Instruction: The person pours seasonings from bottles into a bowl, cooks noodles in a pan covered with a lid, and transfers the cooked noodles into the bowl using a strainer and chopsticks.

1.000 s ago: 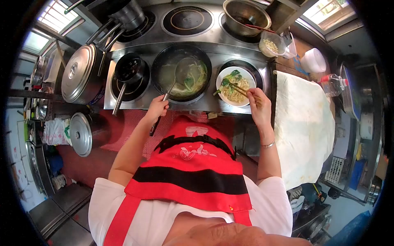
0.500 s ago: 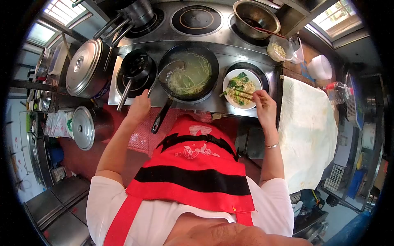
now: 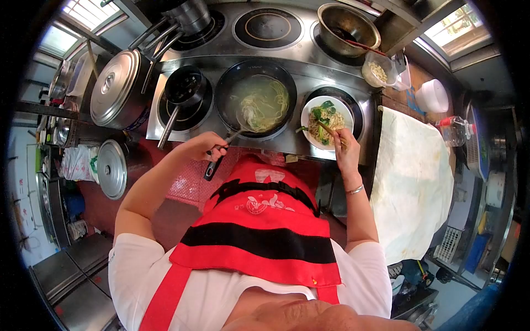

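Note:
My left hand is closed around the handle of a ladle, whose head dips into the near side of a dark wok. Pale noodles lie in cloudy liquid inside the wok. The wok's own black handle points toward me, just under my left hand. On the right, my right hand grips chopsticks, their tips among the noodles and green leaves in a white bowl. That bowl sits on the right-hand burner.
A small dark saucepan stands on the left burner. Behind are a metal basin and a tub of pale pieces. Large lidded pots are at the left; a pale cloth covers a surface at the right.
My left hand has moved right and toward me, drawing the ladle's head to the wok's near side. My right hand has shifted slightly left and down, with the chopsticks now steeper in the bowl.

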The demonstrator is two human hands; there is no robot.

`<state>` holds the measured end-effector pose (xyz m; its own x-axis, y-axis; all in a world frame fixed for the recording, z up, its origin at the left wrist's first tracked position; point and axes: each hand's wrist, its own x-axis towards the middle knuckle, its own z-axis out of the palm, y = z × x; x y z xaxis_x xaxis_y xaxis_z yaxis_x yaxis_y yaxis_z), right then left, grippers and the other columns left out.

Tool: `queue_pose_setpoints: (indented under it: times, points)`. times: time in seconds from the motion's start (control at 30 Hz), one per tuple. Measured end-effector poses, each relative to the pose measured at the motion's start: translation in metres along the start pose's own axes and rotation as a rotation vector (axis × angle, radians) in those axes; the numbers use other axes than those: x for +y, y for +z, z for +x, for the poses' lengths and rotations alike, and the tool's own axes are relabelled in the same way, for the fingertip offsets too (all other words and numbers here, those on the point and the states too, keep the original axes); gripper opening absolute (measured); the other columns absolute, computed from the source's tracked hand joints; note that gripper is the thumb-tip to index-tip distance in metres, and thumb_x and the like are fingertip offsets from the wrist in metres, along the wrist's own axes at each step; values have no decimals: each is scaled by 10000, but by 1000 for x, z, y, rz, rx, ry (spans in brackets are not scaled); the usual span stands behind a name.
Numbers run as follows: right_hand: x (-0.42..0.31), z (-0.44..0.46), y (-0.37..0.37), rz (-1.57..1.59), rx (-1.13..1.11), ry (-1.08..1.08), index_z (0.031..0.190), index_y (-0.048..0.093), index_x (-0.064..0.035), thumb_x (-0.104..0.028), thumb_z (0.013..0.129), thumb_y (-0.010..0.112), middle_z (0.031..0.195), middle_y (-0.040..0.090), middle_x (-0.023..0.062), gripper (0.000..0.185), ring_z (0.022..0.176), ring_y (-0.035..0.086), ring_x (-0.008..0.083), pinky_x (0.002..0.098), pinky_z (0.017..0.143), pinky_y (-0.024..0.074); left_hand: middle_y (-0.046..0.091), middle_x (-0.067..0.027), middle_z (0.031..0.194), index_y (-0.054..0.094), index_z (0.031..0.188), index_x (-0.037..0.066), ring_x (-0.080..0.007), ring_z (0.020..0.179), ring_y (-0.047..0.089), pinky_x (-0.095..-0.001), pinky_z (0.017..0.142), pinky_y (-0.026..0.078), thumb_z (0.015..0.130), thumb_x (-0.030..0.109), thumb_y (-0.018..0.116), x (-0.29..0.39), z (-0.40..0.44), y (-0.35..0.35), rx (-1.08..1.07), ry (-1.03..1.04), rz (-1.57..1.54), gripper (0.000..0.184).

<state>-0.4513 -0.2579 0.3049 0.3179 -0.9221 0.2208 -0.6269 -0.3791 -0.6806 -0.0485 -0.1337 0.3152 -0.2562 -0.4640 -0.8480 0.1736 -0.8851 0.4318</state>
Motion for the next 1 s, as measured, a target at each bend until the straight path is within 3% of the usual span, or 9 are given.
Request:
queue_pose_setpoints:
  times: [0.2,0.27,0.43,0.67,0.73,0.87,1.0]
  points:
    - [8,4,-13,9,85,-23,858,581,-16,-113,880,603,821,587,153,102,718,597,334,354,645,473,466,-30,715,463,943,-66,-51,503,399,-197,473,329,923,76,485,0,31,23,-205,-59,-504,145]
    - [9,5,-15,18,93,-16,854,581,-11,-112,883,600,807,583,145,106,703,589,320,343,641,470,416,-3,683,374,1194,-89,-48,477,348,-212,426,291,965,112,440,8,39,34,-108,-71,-606,311]
    - [1,10,-20,-4,86,-17,854,574,-6,-110,887,596,801,579,141,111,699,588,314,332,641,469,442,-13,702,308,1288,-91,-56,475,379,-222,439,307,966,114,413,22,72,33,-138,-37,-807,396]
    - [-24,14,-34,-7,104,-28,849,573,-5,-108,891,592,800,573,132,113,699,588,308,326,645,469,459,-11,718,368,1208,-78,-57,466,367,-224,445,308,972,121,393,29,79,34,-37,115,-993,310]
    - [-31,14,-36,-22,90,-30,846,571,-6,-98,888,593,798,571,129,104,693,585,308,327,640,468,481,-64,730,431,950,-30,-81,517,411,-235,485,342,923,55,452,24,77,31,68,199,-964,92]
    - [-35,12,-33,-23,83,-56,844,573,-11,-89,880,599,798,571,127,90,689,584,306,332,635,468,491,-83,727,434,885,-8,-95,535,421,-248,485,349,897,37,471,7,84,12,85,255,-919,60]
    - [-39,12,-32,-20,66,-74,848,579,-16,-84,870,605,798,569,128,76,692,586,315,345,625,467,511,-77,708,454,828,21,-94,511,421,-255,469,359,868,34,467,-2,67,12,294,348,-537,44]
